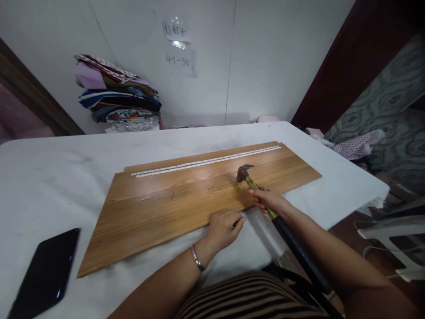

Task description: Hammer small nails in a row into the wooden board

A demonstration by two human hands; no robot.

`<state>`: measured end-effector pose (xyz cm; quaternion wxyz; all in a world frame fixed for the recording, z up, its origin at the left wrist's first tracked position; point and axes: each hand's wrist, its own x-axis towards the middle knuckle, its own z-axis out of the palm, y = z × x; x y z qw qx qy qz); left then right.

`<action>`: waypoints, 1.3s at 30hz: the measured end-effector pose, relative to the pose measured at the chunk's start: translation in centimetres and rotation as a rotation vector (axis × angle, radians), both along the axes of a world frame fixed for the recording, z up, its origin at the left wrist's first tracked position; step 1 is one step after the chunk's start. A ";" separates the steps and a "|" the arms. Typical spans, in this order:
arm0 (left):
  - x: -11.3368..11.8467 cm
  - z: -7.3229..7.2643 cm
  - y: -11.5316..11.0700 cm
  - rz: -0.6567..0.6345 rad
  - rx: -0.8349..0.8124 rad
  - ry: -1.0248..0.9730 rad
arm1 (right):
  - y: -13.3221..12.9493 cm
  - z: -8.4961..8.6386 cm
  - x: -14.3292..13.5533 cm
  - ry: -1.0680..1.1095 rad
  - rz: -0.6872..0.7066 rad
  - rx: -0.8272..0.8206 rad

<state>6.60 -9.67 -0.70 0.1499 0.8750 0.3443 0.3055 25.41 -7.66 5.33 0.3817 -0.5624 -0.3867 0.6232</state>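
Note:
A claw hammer is in my right hand, whose fingers wrap its yellowish handle close to the head; the black grip runs back beneath my forearm. The hammer head is over the right half of a wooden board. My left hand, curled into a loose fist, rests at the board's front edge with nothing showing in it. Between the hands and the ruler strips runs a short row of small marks or nail heads. A loose nail lies on the left part, with a thin dark nail or mark near it.
A black phone lies on the white-covered table at the left. Folded clothes are stacked at the back against the wall, below paper notes. A white plastic stool stands on the floor at right.

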 end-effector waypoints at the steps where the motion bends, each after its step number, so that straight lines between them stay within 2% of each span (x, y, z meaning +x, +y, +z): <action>1: 0.0 -0.1 0.0 0.000 0.001 -0.004 | 0.0 0.1 0.0 0.003 -0.003 0.001; 4: 0.0 -0.3 0.1 -0.006 0.004 -0.010 | 0.0 0.2 -0.1 -0.006 -0.002 0.006; 11: 0.0 -0.2 0.0 -0.002 -0.005 -0.030 | 0.2 -0.9 -0.1 -0.004 0.034 0.012; 19: 0.0 -0.3 0.1 0.006 0.003 0.007 | 0.1 0.2 0.0 -0.012 -0.003 0.012; 39: 0.0 -0.2 0.1 0.001 -0.021 0.020 | 0.2 -0.6 -0.1 -0.007 0.041 0.017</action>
